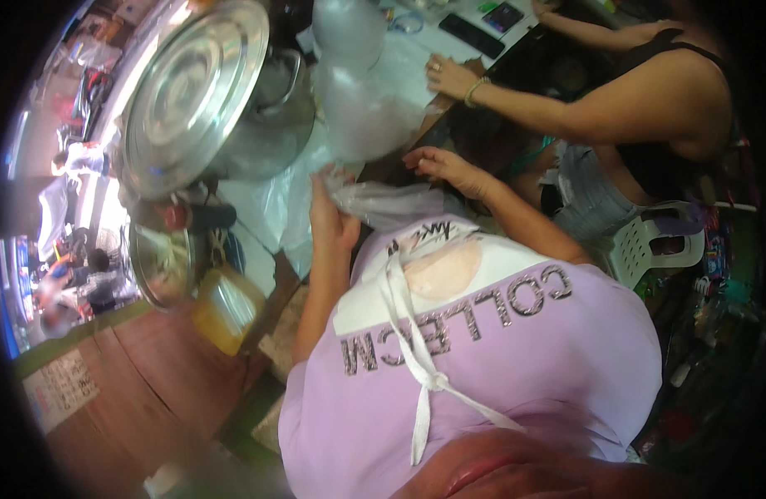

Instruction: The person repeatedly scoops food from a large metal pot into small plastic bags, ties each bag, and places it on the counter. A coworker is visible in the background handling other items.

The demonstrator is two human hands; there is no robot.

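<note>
A thin clear plastic bag [383,205] stretches across the front of my lilac shirt. My left hand [328,209] is closed on the bag's left end, its fingertips partly covered by the film. To the right, my right hand [451,171] is raised just past the bag's other side, its fingers loosely bent and apart, with nothing visible in them. Beyond both hands, a bulky translucent plastic bundle [362,116] stands on the white table [416,62]; what it contains is not clear. More clear plastic sheeting [287,200] lies beside my left hand.
A big metal pot [275,137] with a wide lid [196,96] stands far left. Nearer are a red-capped bottle [201,218], a round bowl [162,266] and a yellow tub [226,309]. Another person's hand [451,79] rests on the table; a white plastic chair [653,249] stands right.
</note>
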